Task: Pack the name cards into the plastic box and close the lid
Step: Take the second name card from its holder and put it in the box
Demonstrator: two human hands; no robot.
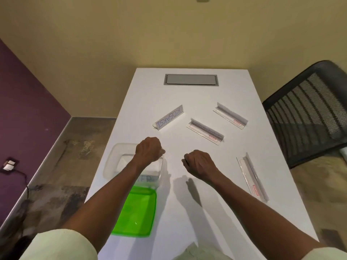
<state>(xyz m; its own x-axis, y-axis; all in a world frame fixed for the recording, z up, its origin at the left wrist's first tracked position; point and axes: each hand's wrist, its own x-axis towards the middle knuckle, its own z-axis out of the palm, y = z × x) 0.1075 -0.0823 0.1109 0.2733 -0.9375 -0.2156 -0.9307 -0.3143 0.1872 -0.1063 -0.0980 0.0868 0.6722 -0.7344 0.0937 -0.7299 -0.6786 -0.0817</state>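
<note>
Fingers of both hands curl inward; whether they pinch anything cannot be told. Left of centre, the left hand (149, 149) hovers over the far right corner of the clear plastic box (112, 162), which stands open with one card seemingly inside; its green lid (135, 212) lies just below, near the table (187, 212) edge. Right hand (199, 163) hangs over bare table at centre. Four name cards remain: the lettered card (169, 117) above centre, two holders (205, 131) (230, 115) to its right, a fourth (252, 176) near the right edge. These look light, stiff, slick and slightly brittle; pinching the upright fin seems best. Open room lies mid-table; a chair (309, 113) crowds the right.
</note>
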